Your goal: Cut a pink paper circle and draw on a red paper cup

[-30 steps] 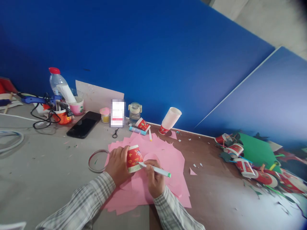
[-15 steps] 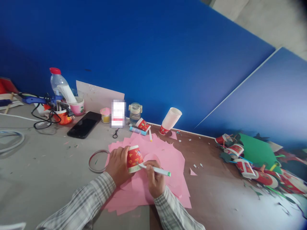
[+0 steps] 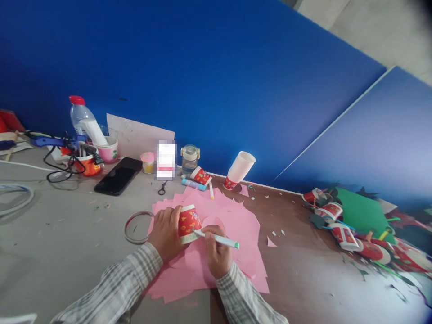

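My left hand [image 3: 166,232] is wrapped round a red patterned paper cup [image 3: 189,223] that stands upside down on a stack of pink paper sheets [image 3: 236,234]. In my right hand [image 3: 218,253] I pinch a white marker with a green end [image 3: 219,239], and its tip touches the paper at the cup's rim. Both hands rest on the pink paper near the table's front middle.
Beside my left hand lies a clear tape ring [image 3: 137,226]. Further back are a black phone [image 3: 119,175], a water bottle [image 3: 81,118], a glue gun [image 3: 56,141], a glass jar [image 3: 189,159] and a white cup stack [image 3: 239,169]. Decorated red cups [image 3: 340,225] and green paper [image 3: 362,211] crowd the right.
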`<state>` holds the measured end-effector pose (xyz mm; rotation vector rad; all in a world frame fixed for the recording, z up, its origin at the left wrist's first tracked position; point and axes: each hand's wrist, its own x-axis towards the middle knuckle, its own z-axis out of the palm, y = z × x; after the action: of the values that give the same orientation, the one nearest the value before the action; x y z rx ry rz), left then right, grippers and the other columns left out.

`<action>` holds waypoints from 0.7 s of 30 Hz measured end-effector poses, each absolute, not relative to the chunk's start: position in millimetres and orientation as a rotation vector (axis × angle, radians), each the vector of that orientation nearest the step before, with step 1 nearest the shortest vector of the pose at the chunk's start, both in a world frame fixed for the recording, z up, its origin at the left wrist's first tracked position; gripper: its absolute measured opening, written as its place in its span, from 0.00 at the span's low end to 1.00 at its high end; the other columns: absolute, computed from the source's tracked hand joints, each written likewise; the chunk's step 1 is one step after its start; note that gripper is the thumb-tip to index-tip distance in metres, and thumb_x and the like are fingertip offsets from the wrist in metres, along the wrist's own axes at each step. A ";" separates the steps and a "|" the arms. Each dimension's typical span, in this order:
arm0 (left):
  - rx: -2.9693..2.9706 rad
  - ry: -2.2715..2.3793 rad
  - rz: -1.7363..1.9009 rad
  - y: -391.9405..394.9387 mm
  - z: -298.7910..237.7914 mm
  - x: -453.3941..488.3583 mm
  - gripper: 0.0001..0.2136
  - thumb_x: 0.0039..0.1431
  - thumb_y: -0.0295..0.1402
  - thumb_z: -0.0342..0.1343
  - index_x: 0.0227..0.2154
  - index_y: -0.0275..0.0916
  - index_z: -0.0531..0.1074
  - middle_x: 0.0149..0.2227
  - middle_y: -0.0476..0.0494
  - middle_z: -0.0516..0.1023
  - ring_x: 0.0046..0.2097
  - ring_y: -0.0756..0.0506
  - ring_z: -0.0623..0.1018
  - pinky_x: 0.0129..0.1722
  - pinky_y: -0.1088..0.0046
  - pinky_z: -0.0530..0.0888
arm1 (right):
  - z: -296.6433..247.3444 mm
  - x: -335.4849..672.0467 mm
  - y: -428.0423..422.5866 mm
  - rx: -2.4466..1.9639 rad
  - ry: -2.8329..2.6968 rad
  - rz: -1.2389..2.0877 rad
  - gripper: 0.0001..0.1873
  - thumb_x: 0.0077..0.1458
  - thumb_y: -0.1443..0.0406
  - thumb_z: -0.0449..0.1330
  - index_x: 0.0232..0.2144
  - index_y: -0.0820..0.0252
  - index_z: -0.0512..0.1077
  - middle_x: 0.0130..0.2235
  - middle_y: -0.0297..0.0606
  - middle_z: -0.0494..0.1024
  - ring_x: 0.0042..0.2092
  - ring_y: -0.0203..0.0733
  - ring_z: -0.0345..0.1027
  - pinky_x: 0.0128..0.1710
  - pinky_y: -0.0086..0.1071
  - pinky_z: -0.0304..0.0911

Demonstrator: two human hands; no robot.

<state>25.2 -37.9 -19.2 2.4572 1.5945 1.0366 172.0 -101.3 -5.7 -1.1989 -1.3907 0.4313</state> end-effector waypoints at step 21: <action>2.455 1.581 1.035 -38.6 -14.5 26.5 0.38 0.34 0.59 0.52 0.45 0.37 0.59 0.33 0.43 0.67 0.37 0.38 0.69 0.40 0.58 0.67 | -11.7 174.4 -101.5 -1.205 -1.350 0.484 0.10 0.54 0.64 0.51 0.28 0.59 0.72 0.18 0.28 0.64 0.16 0.34 0.54 0.15 0.26 0.52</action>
<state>26.5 -38.6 -14.5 2.4552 1.5810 1.0353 174.4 -101.5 -11.7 -1.2050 -1.3498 0.4836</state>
